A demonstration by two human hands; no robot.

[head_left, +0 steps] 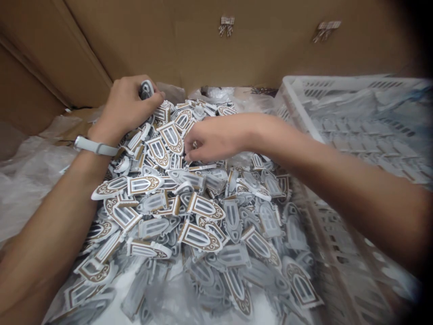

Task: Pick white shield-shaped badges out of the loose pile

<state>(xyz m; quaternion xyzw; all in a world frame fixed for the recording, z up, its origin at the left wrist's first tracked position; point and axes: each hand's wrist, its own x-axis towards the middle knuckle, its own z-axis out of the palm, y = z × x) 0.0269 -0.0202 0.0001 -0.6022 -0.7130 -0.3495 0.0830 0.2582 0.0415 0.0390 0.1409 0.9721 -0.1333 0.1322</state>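
A large heap of small arched window-shaped pieces (204, 234), white with brown scrollwork fronts and grey backs, spreads out before me. At the heap's far left, my left hand (133, 101) is closed around one arched window piece (146, 89), whose grey back and white edge show above the thumb. My right hand (211, 140) reaches across from the right into the middle of the heap. Its fingers curl down towards the thumb beside a scrollwork piece (171, 137); what they pinch is mostly hidden. A pale band (96, 146) circles my left wrist.
On the right stands a white slotted plastic crate (297, 106) holding rows of pieces under clear plastic. Cardboard walls (142, 40) rise behind, with two checked bows (226, 26) on them. Crumpled clear plastic (30, 176) lies at the left.
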